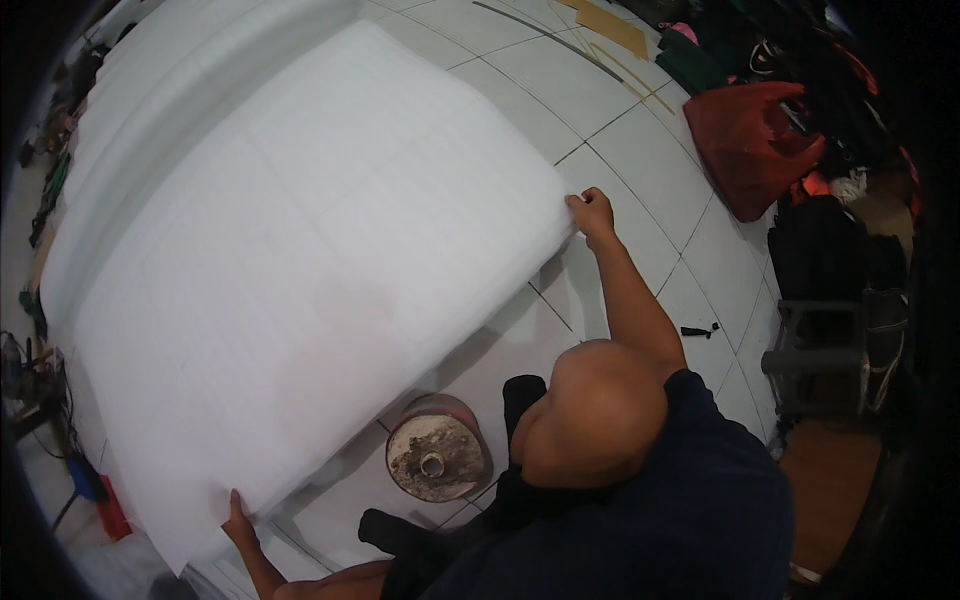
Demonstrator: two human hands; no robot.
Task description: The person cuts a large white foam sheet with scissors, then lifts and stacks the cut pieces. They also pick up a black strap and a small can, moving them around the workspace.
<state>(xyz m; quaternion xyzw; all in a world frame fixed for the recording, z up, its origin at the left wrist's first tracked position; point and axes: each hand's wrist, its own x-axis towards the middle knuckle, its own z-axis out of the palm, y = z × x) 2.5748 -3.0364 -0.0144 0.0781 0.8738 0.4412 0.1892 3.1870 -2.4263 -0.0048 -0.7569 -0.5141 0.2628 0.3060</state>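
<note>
No legible text, labels, numbers or signs.

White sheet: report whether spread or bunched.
Spread: the white sheet lies broad and mostly smooth, its near edge stretching between the left hand and right hand.

You have two hands: one left hand (238,522), one right hand (592,214). Before you are one white sheet (320,230), one round disc (415,450), one red bag (750,150).

This is looking like a makeshift workroom: a big white sheet (330,200) is covering much of the tiled floor (640,190), a red bag (740,150) and dark bundles (820,245) are crowding the floor's right edge, a tan board (613,30) lying farther off.
</note>
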